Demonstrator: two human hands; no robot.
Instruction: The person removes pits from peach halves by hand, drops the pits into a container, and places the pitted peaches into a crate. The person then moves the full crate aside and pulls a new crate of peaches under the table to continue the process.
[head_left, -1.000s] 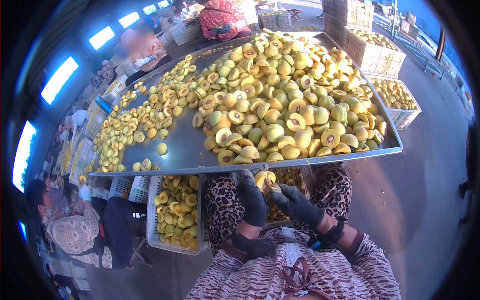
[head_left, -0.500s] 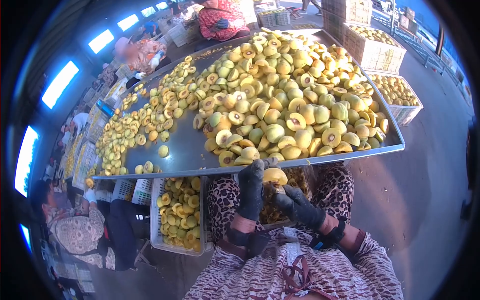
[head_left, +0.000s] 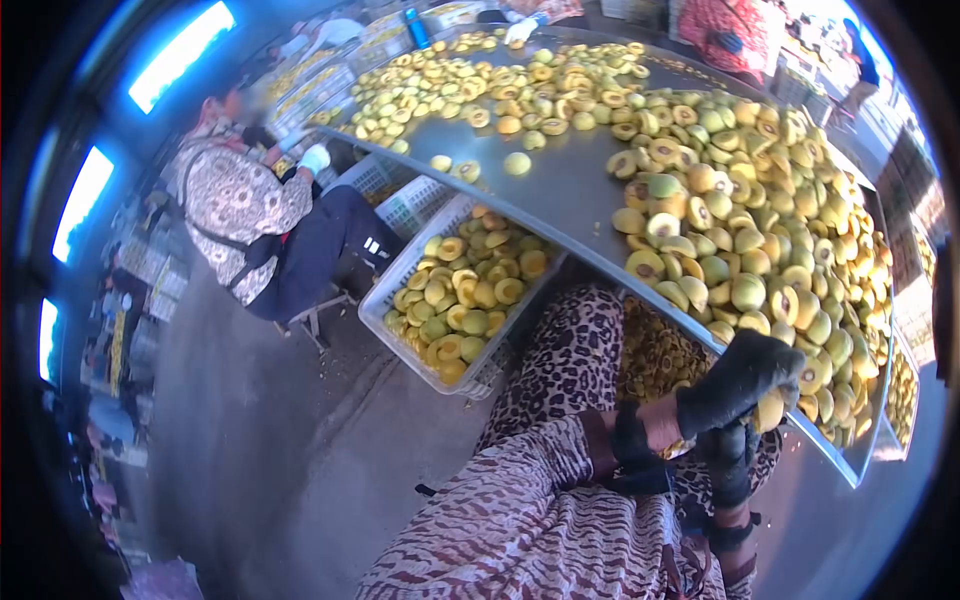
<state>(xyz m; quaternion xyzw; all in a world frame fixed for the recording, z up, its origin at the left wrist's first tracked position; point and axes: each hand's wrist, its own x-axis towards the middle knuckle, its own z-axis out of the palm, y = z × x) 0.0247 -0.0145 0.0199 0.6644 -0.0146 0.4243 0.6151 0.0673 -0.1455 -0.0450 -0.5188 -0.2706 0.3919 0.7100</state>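
My left hand [head_left: 742, 378], in a dark glove, is closed around a yellow peach half [head_left: 769, 411] at the near edge of the metal table [head_left: 590, 215]. Just below it, my right hand [head_left: 728, 462], also gloved, is closed and close to the same fruit. Its fingers are partly hidden, and what they hold cannot be made out. A large heap of cut peaches [head_left: 745, 235] covers the table beside my hands, many showing brown pits or hollows.
A white crate [head_left: 375, 318] of peach halves stands on the floor left of my knees. Under the table edge, between my legs, lie brownish pieces [head_left: 655, 350]. A seated co-worker [head_left: 240, 200] is at the left, with other people across the table.
The view has swung left, so the table and my hands appear further right. My left hand now covers more of the peach half, and my right hand sits below it.
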